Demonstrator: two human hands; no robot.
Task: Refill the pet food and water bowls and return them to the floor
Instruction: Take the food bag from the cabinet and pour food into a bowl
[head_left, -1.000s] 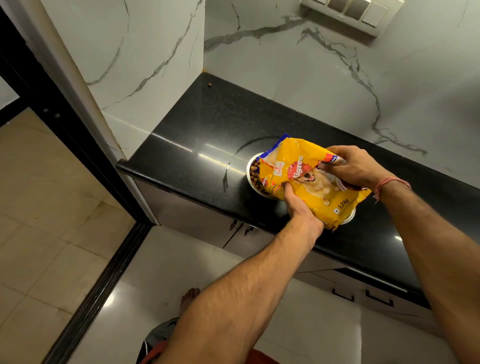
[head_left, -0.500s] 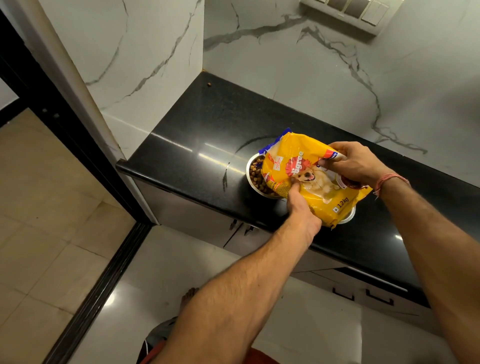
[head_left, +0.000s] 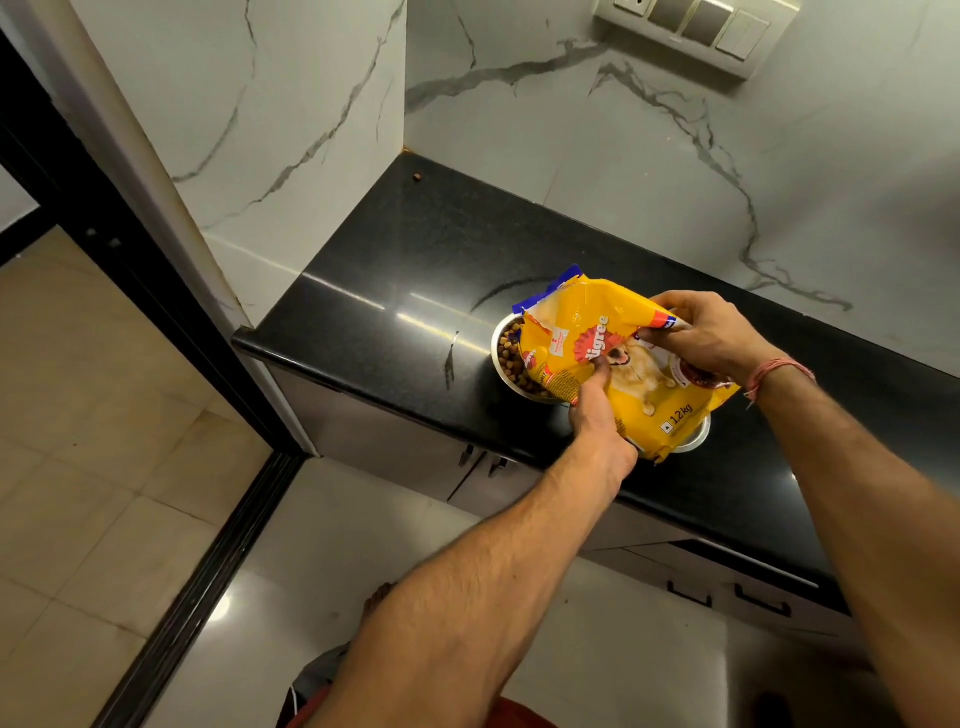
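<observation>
Yellow plastic dog food bag lies tipped over a round shiny metal bowl on the black stone bench. Brown dry food bits fill the bowl. The left hand pinches the bag's near edge. The right hand grips its far side. A second metal bowl peeks out under the bag; I cannot tell what is inside it.
</observation>
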